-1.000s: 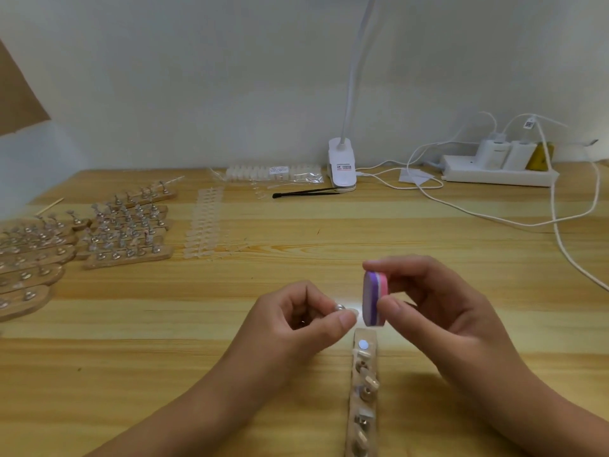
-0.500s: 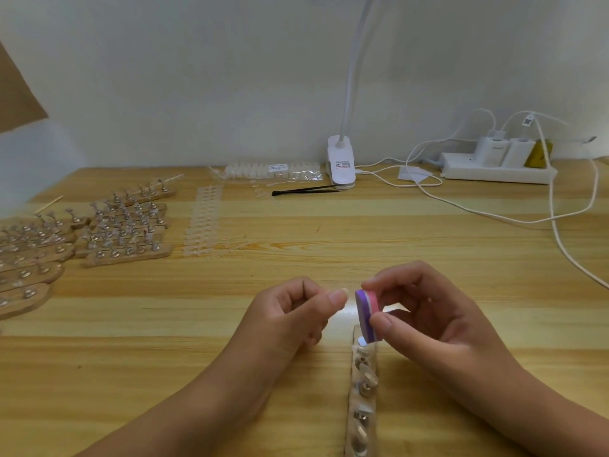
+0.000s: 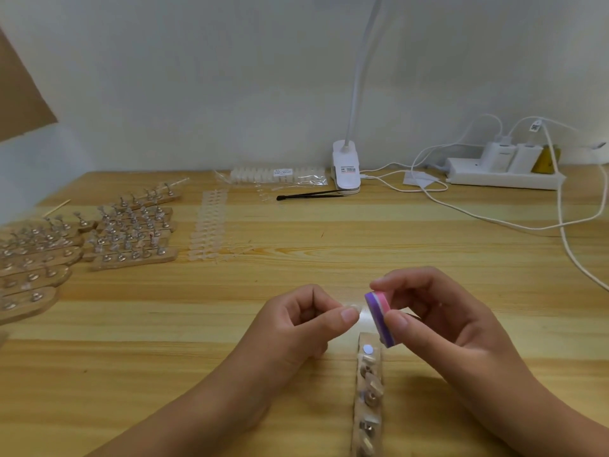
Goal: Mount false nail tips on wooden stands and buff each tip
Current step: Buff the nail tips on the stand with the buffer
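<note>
Now left hand (image 3: 296, 324) pinches nail tip (image 3: 354, 306), pointing right; buffer block (image 3: 379, 316), pinched by right hand (image 3: 438, 318), touches its end.

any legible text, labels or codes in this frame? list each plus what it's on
No text is legible.
Sticker on clip lamp base: dark and red print, too blurred.
White label on bag of nail tips: too small.
QR-like code on cable tag: no readable characters.

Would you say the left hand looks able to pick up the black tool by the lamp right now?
Probably not yet: the left hand pinches a nail tip, though nothing stands between it and the black tool.
</note>
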A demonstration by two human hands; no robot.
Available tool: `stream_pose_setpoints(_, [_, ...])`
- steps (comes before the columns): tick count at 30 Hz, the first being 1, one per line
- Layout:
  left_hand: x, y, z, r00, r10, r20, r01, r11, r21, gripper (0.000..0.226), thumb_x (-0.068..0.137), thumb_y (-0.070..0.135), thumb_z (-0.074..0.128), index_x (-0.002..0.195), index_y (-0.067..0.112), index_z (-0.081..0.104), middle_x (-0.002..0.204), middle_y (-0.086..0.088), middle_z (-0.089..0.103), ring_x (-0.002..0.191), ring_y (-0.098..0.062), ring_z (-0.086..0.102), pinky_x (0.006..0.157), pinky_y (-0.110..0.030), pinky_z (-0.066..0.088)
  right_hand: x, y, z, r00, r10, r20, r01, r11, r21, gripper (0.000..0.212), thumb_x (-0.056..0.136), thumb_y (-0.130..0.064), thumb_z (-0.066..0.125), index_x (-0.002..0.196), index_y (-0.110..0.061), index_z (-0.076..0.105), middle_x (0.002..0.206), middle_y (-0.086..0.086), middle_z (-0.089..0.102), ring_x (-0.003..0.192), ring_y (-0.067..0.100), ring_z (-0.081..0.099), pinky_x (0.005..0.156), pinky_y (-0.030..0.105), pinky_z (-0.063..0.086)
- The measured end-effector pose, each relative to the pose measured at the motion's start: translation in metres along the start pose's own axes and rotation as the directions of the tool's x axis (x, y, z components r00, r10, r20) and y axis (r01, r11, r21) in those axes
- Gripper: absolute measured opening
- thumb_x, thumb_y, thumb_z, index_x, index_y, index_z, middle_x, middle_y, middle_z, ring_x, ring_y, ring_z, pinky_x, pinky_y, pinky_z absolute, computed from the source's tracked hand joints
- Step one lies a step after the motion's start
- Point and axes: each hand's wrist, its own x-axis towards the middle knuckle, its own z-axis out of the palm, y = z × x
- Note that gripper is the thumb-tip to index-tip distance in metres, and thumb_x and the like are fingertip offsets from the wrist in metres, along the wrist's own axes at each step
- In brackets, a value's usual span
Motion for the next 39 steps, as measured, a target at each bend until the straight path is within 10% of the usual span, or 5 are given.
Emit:
stream_pose_setpoints(7, [-0.0073,-0.0043,0.0074,0.982,0.060,0.180,-0.083,0.989,0.123,0.019,0.065,0.039,0.080,0.068,0.029,0.064,0.059,0.012,0.045,0.057,-0.008,0.043,0.058,-0.017,0.040,0.0027,0.0031,0.0033,0.998,0.013,0.054,-0.016,0.999,0.046,0.024,0.079,-0.028,0.073,0.102,-0.023,0.072,0.092,0.003,0.069,0.082,0.017,0.069,0.074,0.023,0.055])
stream_pose_setpoints(39, [-0.0007,0.0019,0.0034,1.000,-0.011,-0.010,0.010,0.999,-0.036,0.031,0.056,0.047,0.077,0.065,0.021,0.063,0.057,0.006,0.048,0.052,-0.008,0.041,0.052,-0.014,0.038,-0.0039,-0.0010,-0.0036,0.998,0.047,0.043,-0.046,0.999,-0.008,0.023,0.074,-0.032,0.072,0.096,-0.027,0.075,0.088,-0.002,0.070,0.076,0.009,0.066,0.068,0.018,0.053])
